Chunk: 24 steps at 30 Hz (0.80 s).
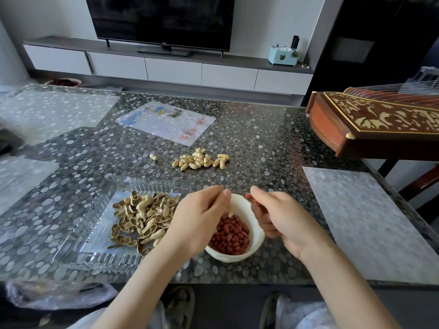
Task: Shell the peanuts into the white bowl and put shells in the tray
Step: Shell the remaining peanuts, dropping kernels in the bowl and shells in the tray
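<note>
Hovering over the round white bowl (255,236) of red kernels, directly under the fingers | left hand (202,222) pinches a pale shell piece, fingertips down | right hand (278,217) pinches a small reddish bit, palm turned inward | clear glass tray (95,224) of empty shells lies left, nearer the left hand | unshelled peanut pile (200,160) lies beyond both hands.

Both bare arms reach forward, close together. The left hand (199,222) is curled, thumb and fingers pinched, palm turned down. The right hand (280,217) is curled too, its fingertips (254,193) pinched tight and lifted.
</note>
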Motion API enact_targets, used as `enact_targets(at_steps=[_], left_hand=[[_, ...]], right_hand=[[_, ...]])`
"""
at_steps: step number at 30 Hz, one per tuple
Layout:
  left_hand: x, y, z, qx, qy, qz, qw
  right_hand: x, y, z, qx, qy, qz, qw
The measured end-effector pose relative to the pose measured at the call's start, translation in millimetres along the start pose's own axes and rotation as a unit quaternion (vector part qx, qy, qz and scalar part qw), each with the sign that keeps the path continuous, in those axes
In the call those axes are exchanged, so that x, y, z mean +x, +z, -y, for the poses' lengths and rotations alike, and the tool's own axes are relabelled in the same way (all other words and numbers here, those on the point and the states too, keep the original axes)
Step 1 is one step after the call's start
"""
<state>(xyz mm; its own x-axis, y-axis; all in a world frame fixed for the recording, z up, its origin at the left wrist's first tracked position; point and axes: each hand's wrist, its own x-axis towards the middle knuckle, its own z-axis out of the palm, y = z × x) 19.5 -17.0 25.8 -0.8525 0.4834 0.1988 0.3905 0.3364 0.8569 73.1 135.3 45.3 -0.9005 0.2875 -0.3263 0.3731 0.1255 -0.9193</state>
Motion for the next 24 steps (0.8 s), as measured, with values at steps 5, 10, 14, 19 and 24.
enact_targets(at_steps=[5, 10, 14, 19, 24], left_hand=[[3.8, -2.2, 2.6, 0.137, 0.027, -0.023, 0.990], [7.8, -7.3, 5.5, 0.124, -0.010, -0.048, 0.991], [11.8, -21.3, 12.6, 0.067, -0.086, -0.084, 0.990], [16.8, -60.4, 46.9, 0.165, -0.211, -0.128, 0.955], [18.0, -82.1, 63.4, 0.255, -0.264, -0.106, 0.924]], right_hand=[[2.4, 1.1, -12.1, -0.296, -0.170, -0.096, 0.935], [9.7, -0.3, -20.2, -0.307, -0.215, -0.120, 0.919], [12.4, 1.3, -17.3, -0.219, -0.228, -0.111, 0.942], [11.9, 27.8, -4.1, -0.159, -0.251, -0.062, 0.953], [29.6, 71.6, 12.4, -0.214, -0.294, -0.001, 0.931]])
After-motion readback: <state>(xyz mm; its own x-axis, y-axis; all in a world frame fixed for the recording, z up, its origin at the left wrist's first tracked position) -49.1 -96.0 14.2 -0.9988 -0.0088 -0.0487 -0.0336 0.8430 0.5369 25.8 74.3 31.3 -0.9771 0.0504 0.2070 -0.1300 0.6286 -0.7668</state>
